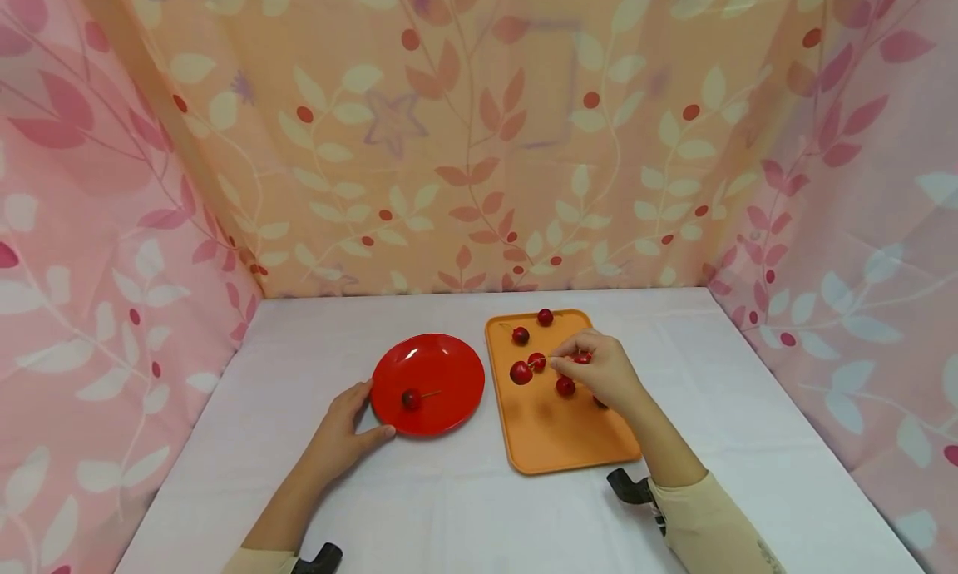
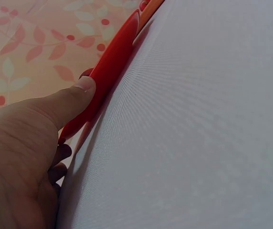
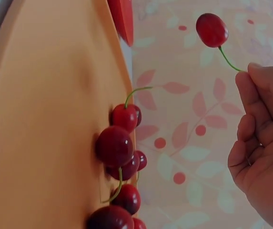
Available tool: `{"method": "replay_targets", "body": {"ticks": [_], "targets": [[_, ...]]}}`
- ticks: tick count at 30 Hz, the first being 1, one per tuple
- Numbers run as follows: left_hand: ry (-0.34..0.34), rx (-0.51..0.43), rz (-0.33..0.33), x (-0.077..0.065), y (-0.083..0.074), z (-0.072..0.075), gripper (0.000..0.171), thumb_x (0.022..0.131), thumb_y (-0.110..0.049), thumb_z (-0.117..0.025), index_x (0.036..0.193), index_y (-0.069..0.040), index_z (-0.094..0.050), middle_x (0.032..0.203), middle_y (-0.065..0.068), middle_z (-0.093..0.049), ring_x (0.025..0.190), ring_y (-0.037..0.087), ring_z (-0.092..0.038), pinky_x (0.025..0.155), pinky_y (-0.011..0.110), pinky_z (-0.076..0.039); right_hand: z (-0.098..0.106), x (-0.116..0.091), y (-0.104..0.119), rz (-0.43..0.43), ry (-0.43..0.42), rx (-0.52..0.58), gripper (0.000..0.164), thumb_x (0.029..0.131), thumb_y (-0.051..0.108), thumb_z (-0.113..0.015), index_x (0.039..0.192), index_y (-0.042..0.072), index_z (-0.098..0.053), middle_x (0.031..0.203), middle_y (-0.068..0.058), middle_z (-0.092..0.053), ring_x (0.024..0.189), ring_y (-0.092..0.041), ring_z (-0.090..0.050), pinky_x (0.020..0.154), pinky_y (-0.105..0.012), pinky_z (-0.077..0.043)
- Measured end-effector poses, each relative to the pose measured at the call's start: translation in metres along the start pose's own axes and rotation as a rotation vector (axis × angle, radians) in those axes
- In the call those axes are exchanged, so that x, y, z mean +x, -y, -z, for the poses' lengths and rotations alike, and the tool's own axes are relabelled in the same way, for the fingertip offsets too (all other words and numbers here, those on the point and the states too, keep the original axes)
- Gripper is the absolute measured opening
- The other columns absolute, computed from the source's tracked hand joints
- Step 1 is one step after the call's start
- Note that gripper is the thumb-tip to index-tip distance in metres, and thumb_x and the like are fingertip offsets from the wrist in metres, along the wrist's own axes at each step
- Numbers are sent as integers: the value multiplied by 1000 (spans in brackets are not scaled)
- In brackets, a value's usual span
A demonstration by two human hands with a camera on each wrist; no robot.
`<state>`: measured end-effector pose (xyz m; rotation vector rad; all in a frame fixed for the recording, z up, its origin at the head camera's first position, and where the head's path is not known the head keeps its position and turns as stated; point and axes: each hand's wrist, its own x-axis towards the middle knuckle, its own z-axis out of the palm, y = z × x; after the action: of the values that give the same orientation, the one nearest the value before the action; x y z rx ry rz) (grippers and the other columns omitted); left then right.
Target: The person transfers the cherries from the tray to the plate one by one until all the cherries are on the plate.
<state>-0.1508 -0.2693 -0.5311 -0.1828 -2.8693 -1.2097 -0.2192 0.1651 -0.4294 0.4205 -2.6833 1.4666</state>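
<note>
My left hand (image 1: 348,432) holds the left edge of a red plate (image 1: 456,391), its thumb on the near rim and its fingers farther along the rim. In the left wrist view the thumb (image 2: 76,98) lies against the plate's side. One cherry (image 1: 412,399) with a stem lies on the plate. Over an orange tray (image 1: 576,441), my right hand (image 1: 602,370) pinches a cherry (image 1: 520,373) by its stem. The right wrist view shows this cherry (image 3: 212,30) hanging clear of the tray, the green stem between thumb and forefinger.
Several more cherries lie on the tray, among them one cherry (image 1: 545,317) at the far edge and another (image 1: 565,386) below my right hand. The tray stands just right of the plate on a white cloth (image 1: 359,516). Patterned curtains (image 1: 479,141) enclose the back and sides.
</note>
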Motion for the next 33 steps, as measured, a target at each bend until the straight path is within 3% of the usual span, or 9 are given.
{"method": "replay_targets", "body": {"ticks": [6,13,22,29,33], "targets": [[-2,-1,7,-1,-1,0,100,83,-49,-82,161,-11,-33,163,14,-37,150,39,-31,110,65,-42,-12,7,11,55,-13,-37,11,85,32,-85,88,24,-79,94,4,-71,93,-24,-57,83,-38,-48],[6,-5,24,-1,-1,1,100,83,-51,-82,161,-11,-32,163,15,-36,150,40,-30,110,65,-41,-26,20,23,44,-2,1,11,86,32,-85,85,23,-78,85,3,-71,88,-23,-54,78,-38,-45],[1,1,18,-1,0,-1,101,83,-51,-82,161,-11,-32,163,15,-36,150,39,-31,111,65,-41,-46,37,44,56,14,-13,11,87,29,-84,89,21,-78,88,-3,-64,72,-26,-58,52,-28,-48],[3,3,19,-1,1,-1,100,83,-50,-82,161,-11,-32,163,14,-37,150,39,-31,113,65,-39,-70,51,56,35,40,-15,9,88,33,-82,87,25,-78,91,2,-67,87,-23,-57,66,-31,-53],[1,4,17,0,1,0,99,84,-49,-82,161,-10,-33,162,15,-37,150,39,-31,114,65,-37,-85,61,58,47,52,1,7,89,31,-81,87,25,-78,88,5,-70,88,-22,-57,65,-31,-53]]}}
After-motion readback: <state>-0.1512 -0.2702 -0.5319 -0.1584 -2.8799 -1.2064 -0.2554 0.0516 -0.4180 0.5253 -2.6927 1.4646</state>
